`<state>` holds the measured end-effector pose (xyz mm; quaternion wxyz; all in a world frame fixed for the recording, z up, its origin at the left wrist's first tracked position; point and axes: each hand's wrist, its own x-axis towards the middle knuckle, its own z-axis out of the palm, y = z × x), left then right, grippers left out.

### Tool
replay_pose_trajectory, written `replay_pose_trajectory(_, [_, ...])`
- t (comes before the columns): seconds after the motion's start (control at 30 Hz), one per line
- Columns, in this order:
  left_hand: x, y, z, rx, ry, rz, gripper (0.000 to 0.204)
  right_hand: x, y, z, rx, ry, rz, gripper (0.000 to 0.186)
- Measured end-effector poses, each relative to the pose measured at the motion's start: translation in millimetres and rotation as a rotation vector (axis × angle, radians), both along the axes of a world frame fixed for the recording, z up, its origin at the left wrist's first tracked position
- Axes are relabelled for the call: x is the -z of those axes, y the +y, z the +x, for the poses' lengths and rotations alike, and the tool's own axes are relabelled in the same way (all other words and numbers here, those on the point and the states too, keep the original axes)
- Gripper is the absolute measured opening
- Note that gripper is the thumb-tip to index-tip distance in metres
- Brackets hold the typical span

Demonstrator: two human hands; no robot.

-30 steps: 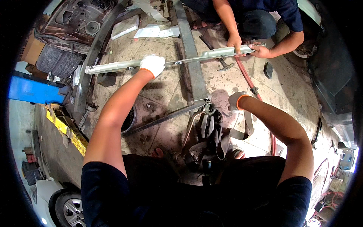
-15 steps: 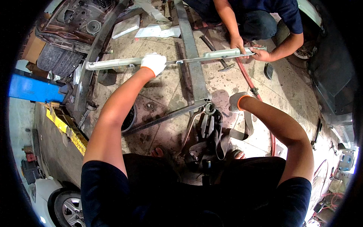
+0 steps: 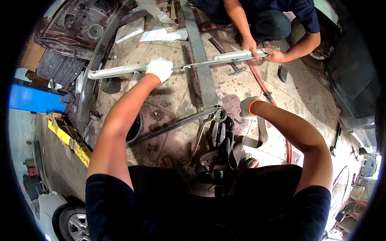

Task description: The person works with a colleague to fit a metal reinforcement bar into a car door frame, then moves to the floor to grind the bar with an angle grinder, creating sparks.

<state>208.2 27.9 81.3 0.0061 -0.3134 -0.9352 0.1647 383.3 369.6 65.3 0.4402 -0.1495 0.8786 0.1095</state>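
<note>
Your left hand (image 3: 159,70), in a white glove with an orange cuff, is gripping the long metal strip (image 3: 219,59), its fingers closing around it left of the middle. The strip is running across the upper part of the view, its left end reaching over a dark beam (image 3: 105,42) and its right end resting in a co-worker's hands. That person is squatting opposite you; one hand (image 3: 249,47) is pressing on the strip and the other hand (image 3: 275,55) is holding its tip. The strip is passing over the grey beam (image 3: 196,36) in the centre, but you cannot tell from here whether the two are touching.

Your right hand (image 3: 248,107), also gloved, is hanging well apart from the strip, near a loop of flat strap (image 3: 233,148). Its fingers seem to be curling in, but whether they are pressing together or holding anything, you cannot tell.

On the tiled floor, a hammer (image 3: 236,72) is lying partly beneath the strip's right half, a red hose (image 3: 257,80) is stretching past your right hand, and white paper (image 3: 164,35) is lying beyond the strip.
</note>
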Motion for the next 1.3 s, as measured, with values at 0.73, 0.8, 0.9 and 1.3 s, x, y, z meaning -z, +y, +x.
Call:
replay_pose_trajectory(0.73, [-13, 7, 3, -0.003, -0.044, -0.010, 0.024, 28, 10, -3, -0.004, -0.062, 0.018, 0.048])
replay_pose_trajectory(0.8, [-7, 5, -1, 0.008, -0.017, -0.018, 0.026, 20, 7, -2, -0.023, -0.064, -0.004, 0.048])
replay_pose_trajectory(0.9, [-4, 5, -3, 0.026, 0.000, -0.009, 0.027, 17, 7, 0, -0.001, -0.060, 0.026, 0.048])
replay_pose_trajectory(1.3, [-2, 5, 5, 0.036, -0.028, 0.023, 0.025, 18, 8, 1, -0.024, -0.038, 0.006, 0.048])
